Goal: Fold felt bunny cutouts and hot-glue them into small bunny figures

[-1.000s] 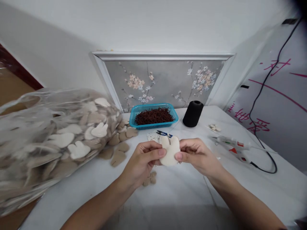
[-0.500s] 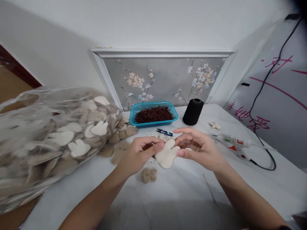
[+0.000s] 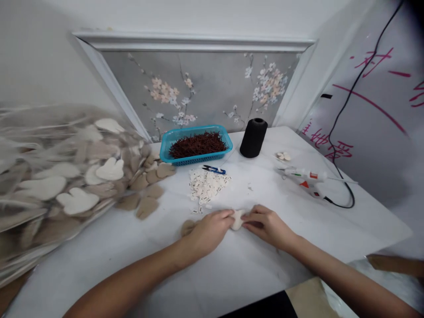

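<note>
Between my two hands is a cream bunny-shaped fabric piece (image 3: 237, 220), low over the white table or resting on it; I cannot tell which. My left hand (image 3: 213, 230) pinches its left side, fingers closed and partly covering it. From the other side my right hand (image 3: 267, 226) grips the edge with thumb and fingertips. A tan fabric piece (image 3: 187, 227) lies beside my left hand, partly hidden by it. Just beyond the hands is a heap of small white printed labels (image 3: 208, 185), with blue thread snips (image 3: 214, 169) at its far edge.
A turquoise basket (image 3: 198, 159) of dark brown strands stands at the back beside a black thread cone (image 3: 253, 138). On the left bulges a clear bag (image 3: 82, 176) of fabric shapes, with loose tan pieces (image 3: 147, 206) near it. A corded glue gun (image 3: 303, 176) lies right.
Both hands have lowered toward the table with the cream piece, and the fingers now cover more of it. The head view has shifted, and the label heap is now uncovered.
</note>
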Available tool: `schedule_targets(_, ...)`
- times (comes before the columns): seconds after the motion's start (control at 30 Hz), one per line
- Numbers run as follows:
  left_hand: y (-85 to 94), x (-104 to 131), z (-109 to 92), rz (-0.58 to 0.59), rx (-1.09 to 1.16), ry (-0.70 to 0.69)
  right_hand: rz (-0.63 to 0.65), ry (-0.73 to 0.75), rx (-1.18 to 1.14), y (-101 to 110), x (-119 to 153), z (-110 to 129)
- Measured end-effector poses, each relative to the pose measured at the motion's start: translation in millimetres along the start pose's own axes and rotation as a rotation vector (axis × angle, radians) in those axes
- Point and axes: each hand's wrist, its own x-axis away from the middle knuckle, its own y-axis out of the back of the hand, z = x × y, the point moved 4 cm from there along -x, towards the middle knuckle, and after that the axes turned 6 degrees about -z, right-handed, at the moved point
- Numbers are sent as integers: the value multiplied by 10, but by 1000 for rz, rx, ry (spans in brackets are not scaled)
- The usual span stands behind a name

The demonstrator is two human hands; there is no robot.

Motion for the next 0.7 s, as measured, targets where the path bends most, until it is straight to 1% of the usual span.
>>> schedule_targets(0.07,-22,-12,-8,39,-46,-34,-28,139,28,61,-1,1)
schedule_targets(0.13,-1,-30,-22,64,-88,-56,-26,224,26,102,-36,-6)
schedule_targets(0.23,20,-33,-63,99,-140,-133,-16,292,8,108,-91,-10)
schedule_targets(0.37,-22,22,-64,139,-177,-194,-18,355,54,75,-104,47)
schedule_targets(0.47,-28,59,-32,145,-157,-196,26,375,112,30,-107,104)
schedule_targets(0.6,39,58,15,162,-80,-148,65,410,191,-48,-129,125)
schedule_targets(0.67,104,36,44,132,-14,-117,64,430,197,-81,-128,108)
schedule_targets(0.7,146,21,67,91,19,-83,59,437,189,-92,-124,97)
